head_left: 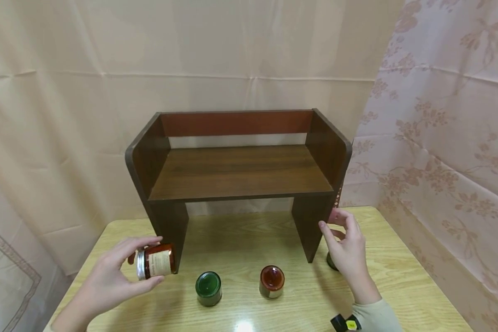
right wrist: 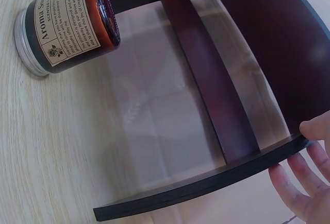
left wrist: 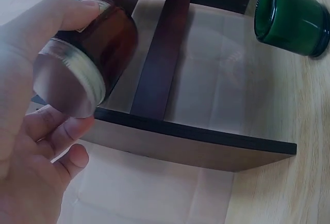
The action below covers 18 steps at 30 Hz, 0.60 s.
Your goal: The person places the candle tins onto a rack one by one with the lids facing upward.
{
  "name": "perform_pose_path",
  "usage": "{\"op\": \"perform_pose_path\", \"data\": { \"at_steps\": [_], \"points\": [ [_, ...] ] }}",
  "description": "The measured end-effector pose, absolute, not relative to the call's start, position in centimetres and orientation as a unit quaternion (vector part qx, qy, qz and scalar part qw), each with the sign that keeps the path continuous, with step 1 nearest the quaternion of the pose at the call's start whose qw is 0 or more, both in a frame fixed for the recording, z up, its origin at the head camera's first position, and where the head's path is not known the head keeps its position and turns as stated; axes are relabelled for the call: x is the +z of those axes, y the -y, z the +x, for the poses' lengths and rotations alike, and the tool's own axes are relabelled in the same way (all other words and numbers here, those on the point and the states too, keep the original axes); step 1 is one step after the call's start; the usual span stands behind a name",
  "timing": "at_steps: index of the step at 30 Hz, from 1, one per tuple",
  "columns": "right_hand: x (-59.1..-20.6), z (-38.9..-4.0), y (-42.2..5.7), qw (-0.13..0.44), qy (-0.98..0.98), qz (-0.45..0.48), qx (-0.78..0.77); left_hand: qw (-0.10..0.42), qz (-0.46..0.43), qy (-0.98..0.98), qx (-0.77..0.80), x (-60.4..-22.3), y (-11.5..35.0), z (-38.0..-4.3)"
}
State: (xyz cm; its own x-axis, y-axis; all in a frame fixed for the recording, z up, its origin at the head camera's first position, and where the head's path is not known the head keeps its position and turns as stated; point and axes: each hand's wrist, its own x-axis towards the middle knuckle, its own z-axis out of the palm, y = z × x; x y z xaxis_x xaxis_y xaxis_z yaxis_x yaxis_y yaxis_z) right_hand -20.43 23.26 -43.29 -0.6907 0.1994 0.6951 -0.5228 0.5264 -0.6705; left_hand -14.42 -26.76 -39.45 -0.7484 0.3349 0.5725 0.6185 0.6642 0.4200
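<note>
My left hand (head_left: 112,272) holds an amber glass candle jar (head_left: 159,262) on its side, thumb and fingers around it, beside the shelf's left leg. Its silver lid (left wrist: 69,77) faces the palm. At the right side panel (right wrist: 206,185) of a dark brown wooden shelf (head_left: 240,170), the thumb and fingers of my right hand (head_left: 348,244) lie on opposite sides of the panel's edge, pinching it. A green glass jar (head_left: 209,288) and a second amber candle jar (head_left: 271,281) with a cream label stand on the table in front.
The light wood table (head_left: 240,240) carries the shelf. A dark round object (head_left: 332,262) is partly hidden behind my right wrist. Beige cloth (head_left: 232,55) hangs behind, and floral cloth (head_left: 448,138) on the right. A black wrist device (head_left: 344,323) shows at the right sleeve.
</note>
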Motion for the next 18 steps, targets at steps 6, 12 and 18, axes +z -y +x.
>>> {"op": "perform_pose_path", "data": {
  "at_steps": [6,12,18],
  "points": [
    [-43.34,-20.44,-23.40,0.379,0.788,0.104,0.473,0.229,-0.275,0.879,-0.314,-39.43,26.45,-14.56],
    [-43.37,-20.42,-23.51,0.370,0.798,0.101,0.465,0.252,-0.309,0.856,-0.329,-39.44,26.12,-14.80],
    [-43.25,-20.34,-23.55,0.363,0.803,0.091,0.464,0.266,-0.313,0.845,-0.341,-39.44,25.78,-14.91]
  ]
}}
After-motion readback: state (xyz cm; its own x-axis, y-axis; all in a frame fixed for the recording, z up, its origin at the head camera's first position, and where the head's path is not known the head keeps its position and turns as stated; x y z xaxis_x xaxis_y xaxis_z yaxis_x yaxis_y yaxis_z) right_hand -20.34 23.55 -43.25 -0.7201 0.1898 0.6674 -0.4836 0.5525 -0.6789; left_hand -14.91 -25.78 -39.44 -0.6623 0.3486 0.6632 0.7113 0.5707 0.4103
